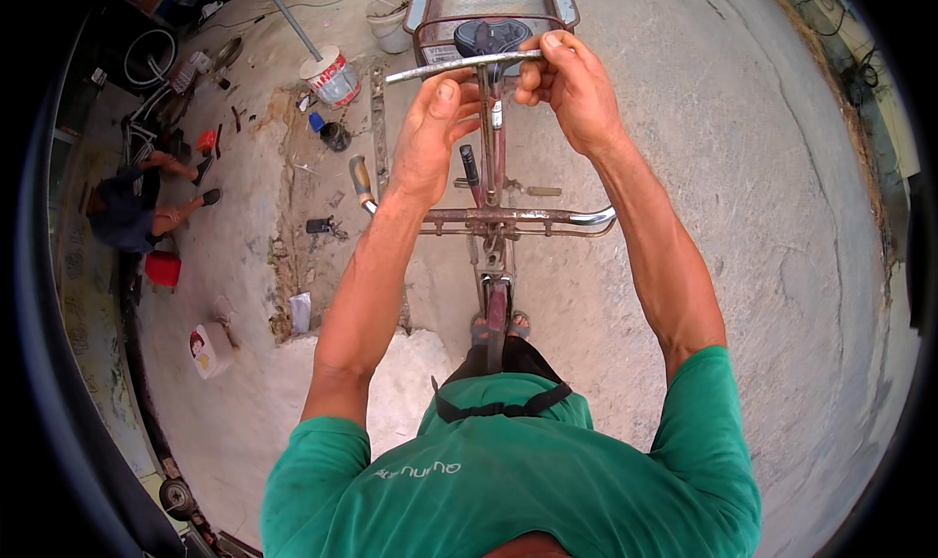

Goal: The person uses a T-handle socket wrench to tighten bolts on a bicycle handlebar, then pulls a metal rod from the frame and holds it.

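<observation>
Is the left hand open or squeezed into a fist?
Open: the left hand has its thumb and fingers apart, near the metal bar.

the right hand (575,94) hides one end of the metal bar (451,66); whether the left hand (430,138) touches the bar (its fingers lie just below) cannot be told. the saddle (476,34) is partly hidden behind the bar. the cart tray (563,1) is cut off by the upper edge, the front mudguard (496,328) is partly covered by the shirt (508,470), and floor scraps (236,119) are too small to tell.
</observation>
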The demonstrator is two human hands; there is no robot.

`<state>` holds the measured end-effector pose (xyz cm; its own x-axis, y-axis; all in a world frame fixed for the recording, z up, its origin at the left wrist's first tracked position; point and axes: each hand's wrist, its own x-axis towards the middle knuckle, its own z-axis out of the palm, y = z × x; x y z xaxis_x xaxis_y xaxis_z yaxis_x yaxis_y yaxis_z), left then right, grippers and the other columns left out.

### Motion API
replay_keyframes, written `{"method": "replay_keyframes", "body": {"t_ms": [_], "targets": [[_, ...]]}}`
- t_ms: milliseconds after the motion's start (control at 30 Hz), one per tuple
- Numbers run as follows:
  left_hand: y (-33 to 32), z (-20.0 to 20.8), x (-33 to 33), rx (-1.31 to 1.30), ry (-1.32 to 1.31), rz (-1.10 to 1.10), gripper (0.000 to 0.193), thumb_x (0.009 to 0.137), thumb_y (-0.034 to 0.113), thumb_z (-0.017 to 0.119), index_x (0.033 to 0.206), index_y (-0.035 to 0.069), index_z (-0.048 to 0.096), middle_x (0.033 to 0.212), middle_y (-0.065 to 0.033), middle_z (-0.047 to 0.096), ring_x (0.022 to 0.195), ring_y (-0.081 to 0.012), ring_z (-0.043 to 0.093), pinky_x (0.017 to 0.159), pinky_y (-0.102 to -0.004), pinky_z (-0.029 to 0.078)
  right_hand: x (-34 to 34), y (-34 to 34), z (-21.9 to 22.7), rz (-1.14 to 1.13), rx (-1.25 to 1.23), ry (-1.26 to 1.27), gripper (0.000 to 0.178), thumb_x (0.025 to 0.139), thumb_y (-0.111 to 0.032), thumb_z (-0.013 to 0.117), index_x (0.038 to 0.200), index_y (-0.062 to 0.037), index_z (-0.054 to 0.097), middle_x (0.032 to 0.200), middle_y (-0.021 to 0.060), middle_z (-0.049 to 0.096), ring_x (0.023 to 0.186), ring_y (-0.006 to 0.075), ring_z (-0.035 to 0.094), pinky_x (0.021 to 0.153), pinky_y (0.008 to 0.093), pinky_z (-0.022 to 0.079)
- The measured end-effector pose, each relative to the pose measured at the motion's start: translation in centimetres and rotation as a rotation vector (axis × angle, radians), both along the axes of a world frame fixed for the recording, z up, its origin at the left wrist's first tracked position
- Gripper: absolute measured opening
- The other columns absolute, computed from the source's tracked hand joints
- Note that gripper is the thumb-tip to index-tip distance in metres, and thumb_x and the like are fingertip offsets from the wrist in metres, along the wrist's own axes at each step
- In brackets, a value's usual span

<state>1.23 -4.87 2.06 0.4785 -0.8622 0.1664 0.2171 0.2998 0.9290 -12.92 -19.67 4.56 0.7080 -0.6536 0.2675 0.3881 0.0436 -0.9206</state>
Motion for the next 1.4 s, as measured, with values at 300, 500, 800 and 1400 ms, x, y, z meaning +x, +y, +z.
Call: {"method": "replay_keyframes", "body": {"t_ms": [300, 500, 800, 1400], "targets": [[-4.0, 5.1, -2.6, -0.055, 0.437, 0.169, 0.043, 0.115, 0.043, 0.035, 0.114, 0.006, 0.058, 0.107, -0.0201, 0.073, 0.098, -0.0314, 0.070, 0.089, -0.0489, 0.053, 0.6, 1.9, -0.2, -0.192, 0.034, -0.069, 0.033, 0.110, -0.032, 0.051, 0.105, -0.0018, 0.061, 0.075, 0.0049, 0.067, 0.067, 0.0144, 0.067, 0.064, 0.0293, 0.053], [-5.2, 5.0, -1.8, 0.025, 0.414, 0.152, 0.034, 0.113, 0.037, 0.041, 0.109, 0.007, 0.058, 0.093, -0.0157, 0.075, 0.080, -0.0295, 0.068, 0.065, -0.0416, 0.046, 0.0, 3.8, 0.0, -0.404, -0.090, -0.031, 0.033, 0.110, -0.033, 0.054, 0.100, -0.0022, 0.062, 0.072, 0.0049, 0.067, 0.066, 0.0121, 0.065, 0.061, 0.0296, 0.053], [-4.7, 4.6, 3.8, 0.130, 0.508, -0.235, 0.034, 0.111, 0.039, 0.050, 0.102, 0.008, 0.062, 0.091, -0.0113, 0.074, 0.078, -0.0239, 0.069, 0.064, -0.0408, 0.050, 1.0, 9.9, 2.1, -0.632, -0.277, 0.067, 0.032, 0.110, -0.031, 0.057, 0.100, -0.0002, 0.059, 0.073, 0.0077, 0.071, 0.064, 0.0139, 0.066, 0.059, 0.0342, 0.052], [-5.1, 8.3, -1.1, 0.419, 0.171, 0.218, 0.017, 0.107, 0.015, 0.051, 0.109, -0.001, 0.056, 0.089, -0.0108, 0.064, 0.074, -0.0240, 0.060, 0.068, -0.0456, 0.053, -9.2, 6.0, -14.8, -0.432, -1.136, 0.925, 0.036, 0.094, -0.037, 0.071, 0.081, -0.0043, 0.071, 0.076, 0.0125, 0.069, 0.073, 0.0318, 0.069, 0.071, 0.0472, 0.053]]}}
